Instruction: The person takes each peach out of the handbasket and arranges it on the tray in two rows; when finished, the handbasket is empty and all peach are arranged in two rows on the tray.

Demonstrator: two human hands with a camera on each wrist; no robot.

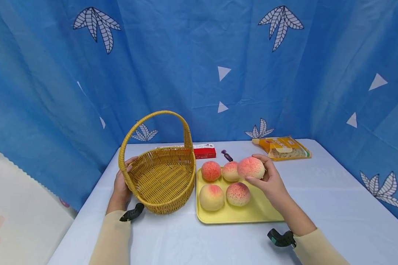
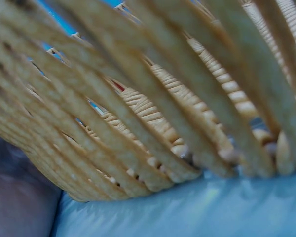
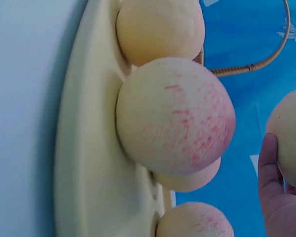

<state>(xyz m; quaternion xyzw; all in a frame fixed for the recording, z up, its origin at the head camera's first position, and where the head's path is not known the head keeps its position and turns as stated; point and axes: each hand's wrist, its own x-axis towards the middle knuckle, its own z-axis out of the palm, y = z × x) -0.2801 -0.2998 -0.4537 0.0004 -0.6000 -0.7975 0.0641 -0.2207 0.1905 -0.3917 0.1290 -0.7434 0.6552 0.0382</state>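
A yellow wicker basket (image 1: 164, 206) with a tall arched handle stands on the white table. My left hand (image 1: 121, 184) grips its left side near the handle, part of the hand hidden behind the weave. In the left wrist view the basket wall (image 2: 138, 113) fills most of the picture. My right hand (image 1: 268, 180) holds a pink and cream peach (image 1: 250, 167) between thumb and fingers, above a yellow tray (image 1: 262, 209). On the tray sit several more peaches, among them a redder one (image 1: 211, 171) and a speckled one (image 1: 238, 194). The right wrist view shows the held peach (image 3: 291, 138) at its right edge.
Behind the basket lies a red and white box (image 1: 204, 151), partly hidden. A purple-wrapped candy (image 1: 227, 155) is beside it. An orange food packet (image 1: 283, 148) lies at the back right. Blue curtains (image 1: 192, 73) hang behind the table.
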